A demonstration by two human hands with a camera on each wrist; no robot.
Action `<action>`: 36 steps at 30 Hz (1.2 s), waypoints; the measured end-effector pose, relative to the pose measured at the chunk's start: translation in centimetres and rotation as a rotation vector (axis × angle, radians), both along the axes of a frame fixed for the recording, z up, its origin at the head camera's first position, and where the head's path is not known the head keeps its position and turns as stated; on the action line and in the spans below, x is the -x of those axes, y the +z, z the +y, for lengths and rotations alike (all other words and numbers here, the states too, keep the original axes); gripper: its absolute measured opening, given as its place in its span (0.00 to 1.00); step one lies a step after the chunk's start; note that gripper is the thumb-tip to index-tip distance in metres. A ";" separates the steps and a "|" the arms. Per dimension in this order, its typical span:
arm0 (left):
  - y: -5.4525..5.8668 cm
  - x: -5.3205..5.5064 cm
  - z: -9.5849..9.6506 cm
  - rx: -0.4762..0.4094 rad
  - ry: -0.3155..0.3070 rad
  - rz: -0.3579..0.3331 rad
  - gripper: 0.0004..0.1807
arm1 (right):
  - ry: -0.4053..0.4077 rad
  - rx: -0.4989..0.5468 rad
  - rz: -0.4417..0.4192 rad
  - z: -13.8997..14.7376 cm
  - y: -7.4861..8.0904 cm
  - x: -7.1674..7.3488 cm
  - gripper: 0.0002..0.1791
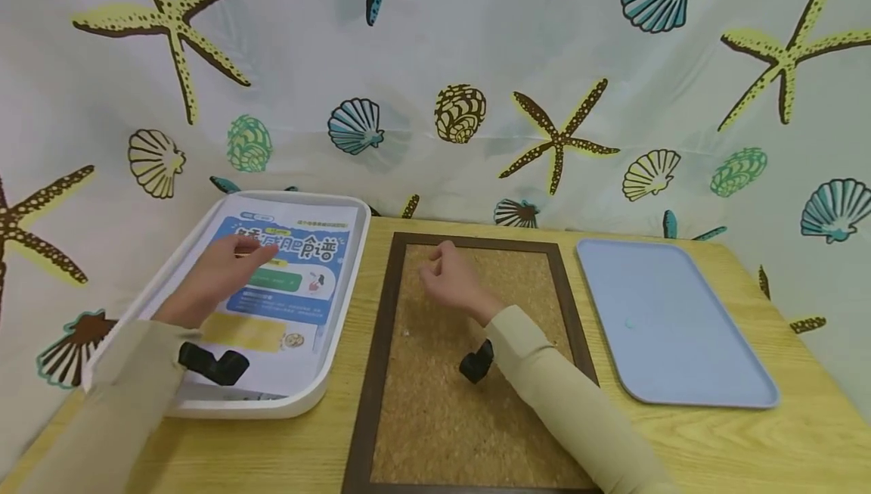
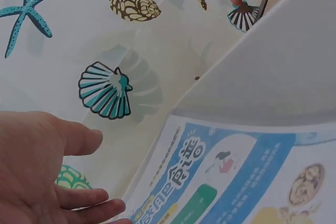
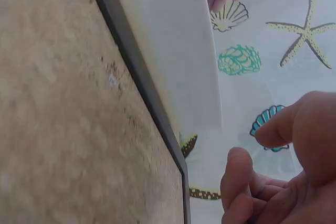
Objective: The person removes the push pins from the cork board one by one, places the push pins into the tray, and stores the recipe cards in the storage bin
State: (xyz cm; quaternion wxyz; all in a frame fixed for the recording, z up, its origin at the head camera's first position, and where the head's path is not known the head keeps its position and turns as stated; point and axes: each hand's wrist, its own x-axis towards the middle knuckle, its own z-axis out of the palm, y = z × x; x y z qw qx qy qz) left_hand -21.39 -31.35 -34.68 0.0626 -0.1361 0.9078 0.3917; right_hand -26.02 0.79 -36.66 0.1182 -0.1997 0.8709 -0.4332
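Note:
My left hand (image 1: 227,267) hovers over a white tray (image 1: 354,282), its fingers loosely extended and nothing between them. Inside that tray lie printed sheets of paper (image 1: 272,303); the top one has blue, green and yellow blocks with large lettering. My right hand (image 1: 454,282) hangs above a cork board (image 1: 429,418) with a dark brown frame. In the right wrist view, the fingers (image 3: 239,174) of this hand curl loosely, a gap shows beside the thumb, and nothing is held. The left wrist view shows the left palm (image 2: 31,156) beside the top sheet (image 2: 236,177).
A shallow light blue tray (image 1: 674,327) lies to the right of the board, with a small pale turquoise spot (image 1: 630,324) on it. Everything stands on a wooden table (image 1: 272,456). Behind it hangs a white cloth (image 1: 422,40) printed with starfish and shells.

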 end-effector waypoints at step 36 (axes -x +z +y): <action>1.9 -4.7 10.6 -0.049 -0.297 0.242 0.38 | -0.116 -0.134 0.152 10.5 0.4 -4.0 0.21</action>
